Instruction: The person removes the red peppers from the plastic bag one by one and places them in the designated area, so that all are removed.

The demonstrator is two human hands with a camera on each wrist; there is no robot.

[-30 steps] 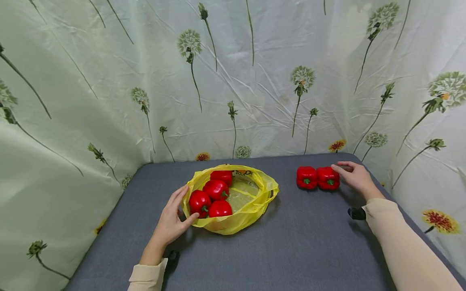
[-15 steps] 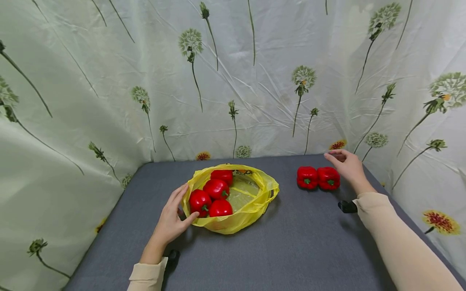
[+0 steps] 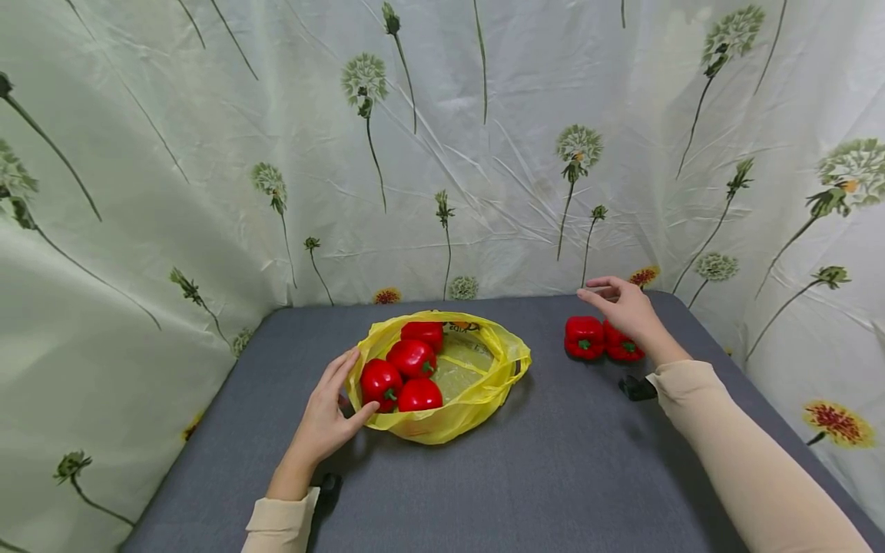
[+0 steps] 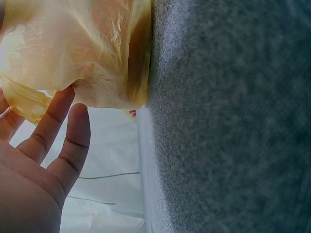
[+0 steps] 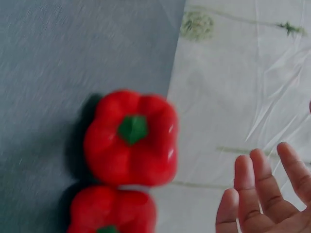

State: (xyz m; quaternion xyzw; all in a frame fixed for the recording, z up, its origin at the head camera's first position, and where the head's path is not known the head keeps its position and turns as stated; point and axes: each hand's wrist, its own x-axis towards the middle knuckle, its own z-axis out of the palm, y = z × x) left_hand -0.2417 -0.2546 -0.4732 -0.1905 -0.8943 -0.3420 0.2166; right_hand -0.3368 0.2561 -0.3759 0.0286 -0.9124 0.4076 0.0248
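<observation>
My left hand (image 3: 326,415) rests against the left side of a yellow plastic bag (image 3: 477,411), thumb at its front rim. In the left wrist view its fairly straight fingers touch the bag's thin wall (image 4: 107,58). Several red bell peppers (image 3: 411,359) with green stems lie in the bag's left half. Two more stand side by side on the right of the table: a left pepper (image 3: 584,338) and a right pepper (image 3: 620,346), the latter partly covered by my right hand (image 3: 625,309). That hand is above and behind them, holding nothing, its loose fingers apart from both in the right wrist view.
A grey cloth-covered table (image 3: 525,476) carries everything. Behind it and along both sides hangs a pale curtain (image 3: 477,177) printed with dandelions, close to the table's back edge. Each wrist wears a small black camera (image 3: 636,389).
My right hand has left the right pepper's side, risen and moved leftward over the pair. The peppers stay put. My left hand keeps its place at the bag.
</observation>
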